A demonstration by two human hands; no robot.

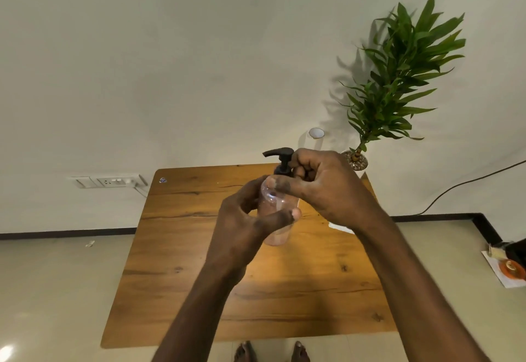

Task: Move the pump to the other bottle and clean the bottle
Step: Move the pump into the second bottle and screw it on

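Observation:
A clear plastic bottle (275,213) is held upright above the middle of the wooden table (199,262). My left hand (244,219) wraps around its body from the left, thumb across the front. A black pump (281,159) sits on the bottle's neck, spout pointing left. My right hand (321,188) closes its fingers around the pump's collar from the right. A second clear bottle (316,134) with a white open mouth stands at the table's far edge, mostly hidden behind my right hand.
A white cloth or paper (341,228) lies on the table under my right forearm. A potted plant (398,77) stands at the far right corner. A wall socket (108,182) is at left. Items lie on the floor (509,267) at right. My bare feet (270,351) show below the table's near edge.

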